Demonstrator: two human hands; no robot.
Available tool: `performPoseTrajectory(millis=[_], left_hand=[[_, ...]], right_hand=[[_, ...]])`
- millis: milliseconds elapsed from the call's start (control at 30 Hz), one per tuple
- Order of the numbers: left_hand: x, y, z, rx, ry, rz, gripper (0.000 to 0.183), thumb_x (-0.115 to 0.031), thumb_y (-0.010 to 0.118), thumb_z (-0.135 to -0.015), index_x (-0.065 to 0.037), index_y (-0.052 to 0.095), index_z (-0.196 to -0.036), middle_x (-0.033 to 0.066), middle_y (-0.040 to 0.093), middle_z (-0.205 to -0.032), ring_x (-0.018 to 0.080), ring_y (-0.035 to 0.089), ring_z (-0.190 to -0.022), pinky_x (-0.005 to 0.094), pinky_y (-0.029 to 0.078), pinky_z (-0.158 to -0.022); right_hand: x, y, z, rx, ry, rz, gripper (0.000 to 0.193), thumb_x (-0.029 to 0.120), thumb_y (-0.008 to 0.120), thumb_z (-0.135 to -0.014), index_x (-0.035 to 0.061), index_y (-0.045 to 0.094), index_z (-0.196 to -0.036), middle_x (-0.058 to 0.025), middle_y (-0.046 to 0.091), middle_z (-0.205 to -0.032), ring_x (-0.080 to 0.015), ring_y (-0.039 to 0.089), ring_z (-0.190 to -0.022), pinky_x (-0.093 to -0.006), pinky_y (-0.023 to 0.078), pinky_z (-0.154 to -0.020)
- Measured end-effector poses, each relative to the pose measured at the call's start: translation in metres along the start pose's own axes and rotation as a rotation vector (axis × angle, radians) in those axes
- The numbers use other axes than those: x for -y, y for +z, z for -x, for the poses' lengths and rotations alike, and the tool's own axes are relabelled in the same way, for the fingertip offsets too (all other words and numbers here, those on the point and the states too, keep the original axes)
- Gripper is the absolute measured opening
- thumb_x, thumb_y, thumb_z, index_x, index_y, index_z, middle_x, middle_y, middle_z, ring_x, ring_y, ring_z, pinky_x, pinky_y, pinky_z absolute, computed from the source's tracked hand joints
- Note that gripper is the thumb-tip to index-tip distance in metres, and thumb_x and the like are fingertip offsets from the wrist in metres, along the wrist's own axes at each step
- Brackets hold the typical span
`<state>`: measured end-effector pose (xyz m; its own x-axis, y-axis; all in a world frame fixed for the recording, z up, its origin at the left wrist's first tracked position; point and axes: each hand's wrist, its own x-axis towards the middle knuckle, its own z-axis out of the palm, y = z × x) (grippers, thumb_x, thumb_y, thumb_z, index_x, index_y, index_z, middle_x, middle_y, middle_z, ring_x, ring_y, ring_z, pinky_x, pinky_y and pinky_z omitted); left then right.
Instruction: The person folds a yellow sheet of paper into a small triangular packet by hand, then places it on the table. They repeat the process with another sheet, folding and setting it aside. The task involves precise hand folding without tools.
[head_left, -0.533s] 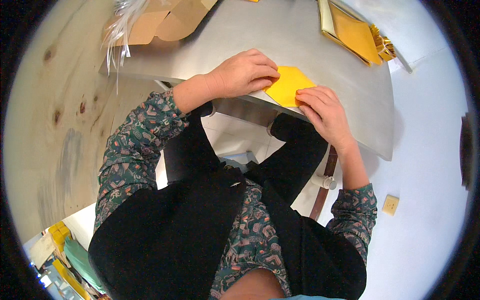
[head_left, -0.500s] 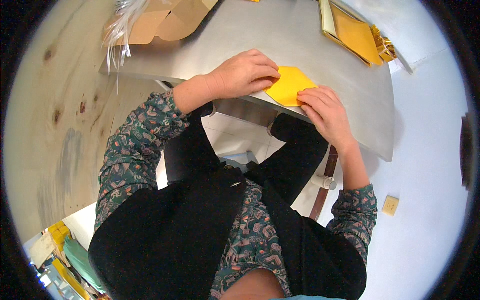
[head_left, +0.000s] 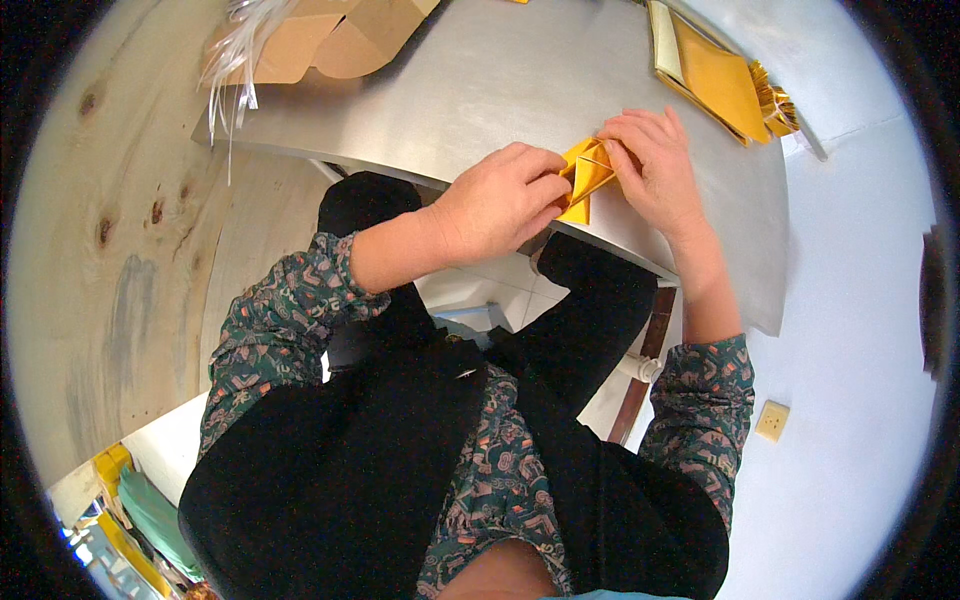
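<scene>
A folded piece of yellow paper [head_left: 590, 168] is held at the near edge of the metal table [head_left: 480, 80], its folds standing partly raised. My left hand [head_left: 510, 195] grips its left side, with the fingertips partly hidden behind the paper. On the right, my right hand [head_left: 652, 165] pinches the upper right end between thumb and fingers. Both hands are closed on this one paper.
A stack of gold paper sheets [head_left: 715, 75] lies at the far right beside a bundle of folded gold pieces [head_left: 775, 103]. An open cardboard box [head_left: 350, 45] with hanging clear strips [head_left: 232, 75] stands at the far left. A wooden board [head_left: 120, 250] borders the left.
The paper has gone from lying flat to being folded with raised, creased sides. My right hand has moved up to its upper end; my left hand has shifted slightly nearer.
</scene>
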<state>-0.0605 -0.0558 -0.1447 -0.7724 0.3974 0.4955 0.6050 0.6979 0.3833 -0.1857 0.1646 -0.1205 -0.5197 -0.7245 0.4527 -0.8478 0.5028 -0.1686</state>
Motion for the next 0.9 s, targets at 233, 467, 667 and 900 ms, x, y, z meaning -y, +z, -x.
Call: performPoseTrajectory(millis=[233, 467, 667, 900], left_hand=[[-0.019, -0.001, 0.013, 0.004, -0.012, 0.005, 0.03, -0.014, 0.074, -0.086, -0.003, 0.065, -0.113, 0.0149, 0.062, -0.124, 0.0317, 0.06, -0.114, 0.0424, 0.049, -0.101], [-0.025, -0.005, 0.021, -0.016, -0.055, 0.049, 0.04, -0.016, 0.076, -0.083, -0.002, 0.06, -0.117, 0.0164, 0.059, -0.129, 0.0322, 0.059, -0.114, 0.0432, 0.047, -0.1], [-0.026, -0.006, 0.025, -0.014, -0.052, 0.101, 0.051, -0.014, 0.08, -0.076, -0.005, 0.06, -0.122, 0.0162, 0.058, -0.134, 0.0341, 0.063, -0.108, 0.0449, 0.05, -0.094], [-0.019, -0.006, 0.032, -0.065, -0.063, 0.182, 0.051, -0.013, 0.081, -0.075, -0.003, 0.062, -0.121, 0.0165, 0.058, -0.135, 0.0333, 0.063, -0.107, 0.0433, 0.051, -0.094]], right_hand=[[0.003, 0.015, 0.004, -0.005, 0.081, 0.006, 0.017, 0.02, 0.062, -0.094, 0.013, 0.071, -0.107, -0.0053, 0.069, -0.118, -0.0282, 0.058, -0.124, -0.0592, 0.025, -0.119], [0.005, 0.02, 0.006, -0.052, 0.133, 0.094, 0.024, 0.023, 0.066, -0.09, 0.0147, 0.07, -0.112, -0.0064, 0.066, -0.128, -0.0293, 0.057, -0.124, -0.0594, 0.025, -0.119], [0.007, 0.024, 0.002, -0.068, 0.179, 0.045, 0.025, 0.023, 0.068, -0.088, 0.013, 0.069, -0.111, -0.0066, 0.068, -0.124, -0.0306, 0.059, -0.12, -0.0593, 0.027, -0.118], [0.01, 0.024, 0.002, -0.049, 0.199, -0.034, 0.024, 0.024, 0.07, -0.088, 0.0122, 0.067, -0.109, -0.0073, 0.069, -0.122, -0.0307, 0.06, -0.12, -0.0581, 0.028, -0.117]])
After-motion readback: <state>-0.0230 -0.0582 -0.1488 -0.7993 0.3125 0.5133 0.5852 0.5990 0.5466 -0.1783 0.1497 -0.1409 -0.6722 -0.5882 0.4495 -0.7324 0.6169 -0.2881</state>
